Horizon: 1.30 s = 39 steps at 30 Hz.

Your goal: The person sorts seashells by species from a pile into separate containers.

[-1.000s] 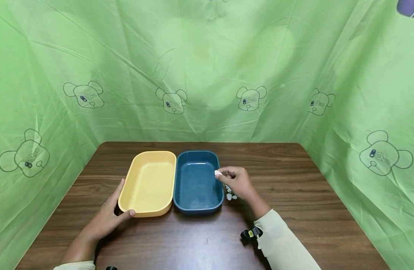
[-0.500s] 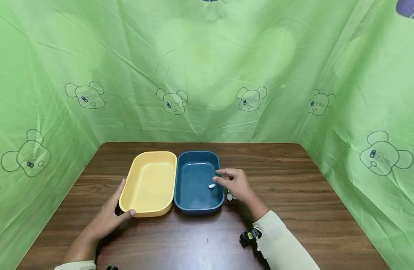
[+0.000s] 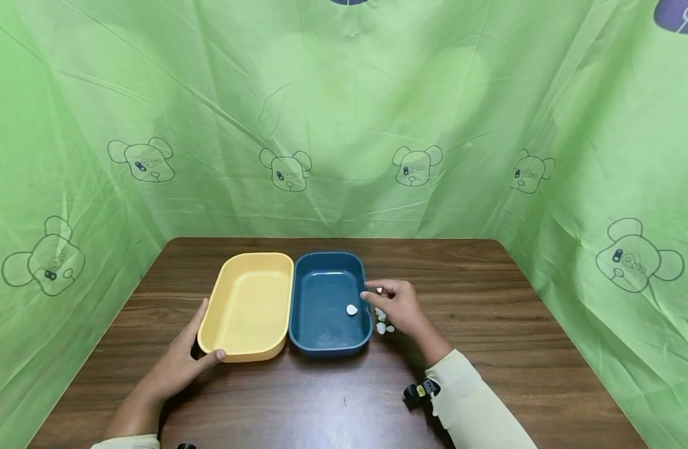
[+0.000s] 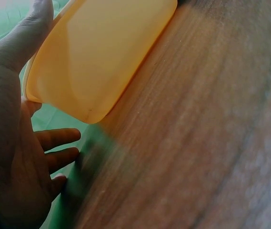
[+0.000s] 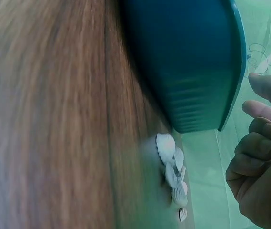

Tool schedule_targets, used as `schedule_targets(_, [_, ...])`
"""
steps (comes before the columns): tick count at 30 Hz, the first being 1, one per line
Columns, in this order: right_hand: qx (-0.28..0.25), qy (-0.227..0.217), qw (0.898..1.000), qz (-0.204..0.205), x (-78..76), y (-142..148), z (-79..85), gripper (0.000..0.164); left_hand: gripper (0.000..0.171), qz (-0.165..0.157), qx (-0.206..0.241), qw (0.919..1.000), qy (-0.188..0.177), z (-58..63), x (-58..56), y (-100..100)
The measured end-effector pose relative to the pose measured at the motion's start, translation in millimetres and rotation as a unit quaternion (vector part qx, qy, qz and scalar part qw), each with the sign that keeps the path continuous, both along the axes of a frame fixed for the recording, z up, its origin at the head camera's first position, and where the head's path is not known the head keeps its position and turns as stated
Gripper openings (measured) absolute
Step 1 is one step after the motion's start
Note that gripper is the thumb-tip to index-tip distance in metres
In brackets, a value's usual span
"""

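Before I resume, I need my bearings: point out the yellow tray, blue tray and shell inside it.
Yellow tray (image 3: 249, 307), head view: bare floor.
Blue tray (image 3: 324, 305), head view: bare floor.
White shell (image 3: 352, 310), head view: its middle.

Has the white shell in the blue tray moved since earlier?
Yes: the white shell went from the right hand, down and left, into the unmoved blue tray.

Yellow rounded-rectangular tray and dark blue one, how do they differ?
The yellow rounded-rectangular tray is pale; the blue rounded-rectangular tray is dark. The blue tray holds one small white shell; the yellow tray shows nothing inside. The left hand touches the yellow tray's near left corner, while the right hand is at the blue tray's right rim, contact unclear. Both are open-topped and stand side by side on the brown wood-grain table.
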State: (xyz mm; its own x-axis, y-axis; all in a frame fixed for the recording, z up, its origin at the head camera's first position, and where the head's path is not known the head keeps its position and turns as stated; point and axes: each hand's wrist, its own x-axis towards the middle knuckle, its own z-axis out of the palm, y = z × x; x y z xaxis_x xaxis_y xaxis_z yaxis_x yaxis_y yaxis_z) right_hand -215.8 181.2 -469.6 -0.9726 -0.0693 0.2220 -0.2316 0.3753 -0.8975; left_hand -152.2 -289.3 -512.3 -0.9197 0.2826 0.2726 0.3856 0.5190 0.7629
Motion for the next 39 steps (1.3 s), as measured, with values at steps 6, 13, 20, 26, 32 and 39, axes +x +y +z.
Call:
schedule_targets(6, [-0.004,0.001,1.0,-0.019,0.4,12,-3.7,0.025,0.119,0.004,-0.003,1.0,-0.007,0.3,0.8,0])
schedule_targets(13, [-0.003,-0.004,0.999,-0.037,0.2,27,-7.3,0.026,0.119,0.006,-0.007,0.9999,-0.006,-0.3,0.7,0])
schedule_targets(20, [-0.011,-0.007,0.997,-0.072,-3.7,37,-16.2,0.028,0.119,0.001,-0.005,1.0,-0.007,-1.3,0.2,-1])
schedule_targets(26, [-0.035,-0.007,0.995,-0.097,-5.9,44,-26.5,0.029,0.12,-0.004,-0.001,1.0,0.001,-1.8,0.0,-1])
schedule_targets(32, [-0.026,0.022,0.992,-0.119,-10.6,49,-41.6,0.026,0.12,-0.002,-0.003,1.0,-0.004,-0.8,1.2,0])
schedule_targets(39, [0.006,0.027,0.994,-0.102,-13.9,52,-51.5,0.022,0.12,0.002,-0.01,0.9999,-0.005,-1.3,0.8,0])
